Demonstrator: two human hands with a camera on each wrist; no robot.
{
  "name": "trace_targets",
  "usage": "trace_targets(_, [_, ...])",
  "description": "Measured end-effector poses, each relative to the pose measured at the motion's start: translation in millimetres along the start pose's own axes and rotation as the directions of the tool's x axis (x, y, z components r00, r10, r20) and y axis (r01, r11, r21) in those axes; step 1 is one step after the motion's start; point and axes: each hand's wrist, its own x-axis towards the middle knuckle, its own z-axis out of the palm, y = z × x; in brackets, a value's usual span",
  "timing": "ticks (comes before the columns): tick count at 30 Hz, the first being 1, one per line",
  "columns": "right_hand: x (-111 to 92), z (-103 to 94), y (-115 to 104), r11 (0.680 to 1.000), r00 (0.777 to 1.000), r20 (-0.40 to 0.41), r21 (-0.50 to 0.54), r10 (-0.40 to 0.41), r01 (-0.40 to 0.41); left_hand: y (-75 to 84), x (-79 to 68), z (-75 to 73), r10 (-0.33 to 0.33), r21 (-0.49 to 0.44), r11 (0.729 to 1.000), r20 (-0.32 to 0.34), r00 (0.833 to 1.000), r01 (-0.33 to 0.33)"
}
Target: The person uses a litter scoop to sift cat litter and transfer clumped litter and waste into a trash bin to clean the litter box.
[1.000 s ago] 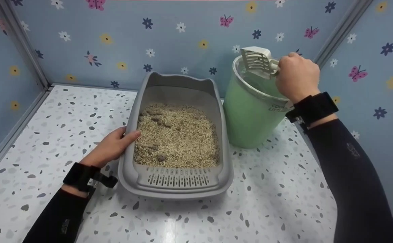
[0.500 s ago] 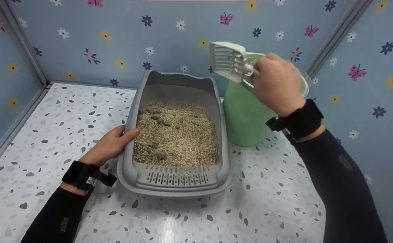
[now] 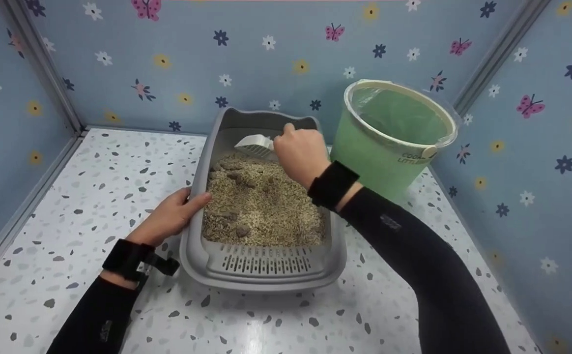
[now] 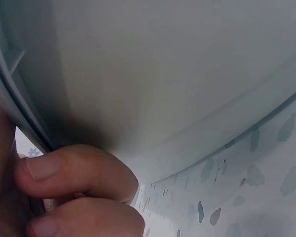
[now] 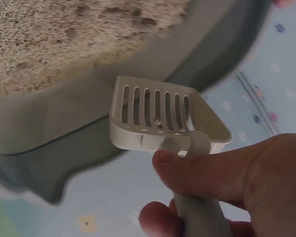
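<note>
A grey litter box (image 3: pixel 264 284) filled with tan pellet litter (image 3: pixel 271 206) stands on the speckled surface. Dark clumps (image 3: pixel 239 178) lie along the litter's left side. My left hand (image 3: pixel 168 216) grips the box's left rim, thumb over the top; in the left wrist view its curled fingers (image 4: pixel 84 173) press up beneath the rim. My right hand (image 3: pixel 303 152) holds a slotted white litter scoop (image 3: pixel 256 145) by its handle, over the back part of the box. The right wrist view shows the slotted scoop head (image 5: pixel 158 108) with a small bit caught at a slot.
A green bin (image 3: pixel 379 162) with a clear plastic liner stands close to the box's right side. Flower-patterned blue walls (image 3: pixel 266 69) rise behind and on both sides. Speckled white surface (image 3: pixel 119 196) shows left of the box and in front.
My right hand has moved the scoop from over the green bin leftward and down to above the litter box. My left hand keeps its grip on the rim.
</note>
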Motion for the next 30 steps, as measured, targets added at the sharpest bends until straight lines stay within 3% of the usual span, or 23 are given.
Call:
trace_targets(4, [21.5,27.5,-20.8,0.992,0.998,-0.008,-0.115,-0.055,0.054,-1.2,0.6,2.4,0.001,-0.006,1.000,0.004,1.000,-0.001])
trace_targets(12, [49.6,58.1,-45.0,0.983,0.994,0.008,-0.150,-0.106,0.106,2.5,-0.8,1.5,0.012,0.006,1.000,-0.003,1.000,-0.012])
trace_targets(19, [61.6,72.9,-59.1,0.970,0.990,0.080,-0.205,-0.116,0.130,1.3,-0.2,1.5,0.016,0.000,1.000,-0.004,1.000,-0.016])
trace_targets(30, [57.9,75.5,-73.1,0.938,0.961,0.022,-0.209,-0.277,0.275,3.0,-0.7,0.9,0.026,-0.006,1.000,-0.014,1.000,-0.026])
